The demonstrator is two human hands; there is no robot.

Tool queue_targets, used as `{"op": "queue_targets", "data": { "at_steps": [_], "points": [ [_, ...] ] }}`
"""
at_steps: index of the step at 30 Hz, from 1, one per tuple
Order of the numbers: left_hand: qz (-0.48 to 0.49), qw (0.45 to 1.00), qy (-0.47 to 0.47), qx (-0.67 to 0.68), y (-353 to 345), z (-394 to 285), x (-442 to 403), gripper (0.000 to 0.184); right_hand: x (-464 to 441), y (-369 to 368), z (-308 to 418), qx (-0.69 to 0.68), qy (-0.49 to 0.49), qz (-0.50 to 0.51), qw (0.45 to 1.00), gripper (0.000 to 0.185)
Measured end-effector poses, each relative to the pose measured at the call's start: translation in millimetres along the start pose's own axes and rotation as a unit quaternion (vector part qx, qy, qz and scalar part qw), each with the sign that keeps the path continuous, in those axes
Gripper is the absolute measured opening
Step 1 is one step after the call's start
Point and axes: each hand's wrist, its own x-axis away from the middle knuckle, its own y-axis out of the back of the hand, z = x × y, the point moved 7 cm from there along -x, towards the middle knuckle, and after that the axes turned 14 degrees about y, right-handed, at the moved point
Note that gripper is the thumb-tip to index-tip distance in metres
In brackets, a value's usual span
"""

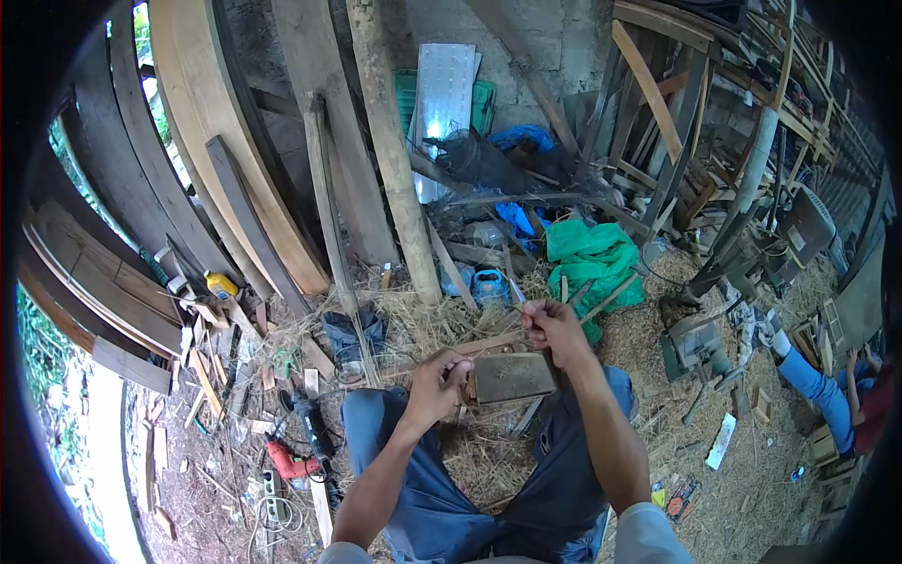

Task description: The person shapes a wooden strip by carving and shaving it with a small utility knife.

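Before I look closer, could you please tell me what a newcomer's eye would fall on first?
Probably the bright green sheet, crumpled on the ground beyond the right hand. Next might come the pale panel leaning at the back wall, a bright glare on its lower half, then the red power tool lying left of the left knee.

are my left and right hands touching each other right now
Apart. The head view shows open space between the left hand and the right hand, with the wooden block showing below that gap.
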Motion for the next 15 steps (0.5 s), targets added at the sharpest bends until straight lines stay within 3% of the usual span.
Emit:
{"op": "queue_targets", "data": {
  "at_steps": [6, 7, 10, 12, 15],
  "points": [
    [-0.026, 0.999, -0.026, -0.038, 4, -6, 0, 0.009, 7, 0, -23, 0.096, -0.002, -0.069, 0.993, 0.012],
    [-0.024, 0.999, -0.024, -0.040, 3, -7, 2, 0.009, 0, 6, -11, 0.005, 0.009, -0.050, 0.999, 0.010],
    [-0.027, 0.996, -0.018, -0.079, -1, -16, 1, 0.009, -5, 7, 1, 0.024, 0.025, -0.028, 0.999, 0.010],
    [-0.017, 1.000, -0.019, -0.013, 1, -16, 1, 0.009, 3, -2, -1, 0.028, 0.045, -0.036, 0.998, 0.013],
    [-0.017, 1.000, -0.018, -0.013, 3, 0, -2, 0.009, 15, -26, -15, 0.042, 0.006, 0.003, 0.999, 0.014]
  ]
}}
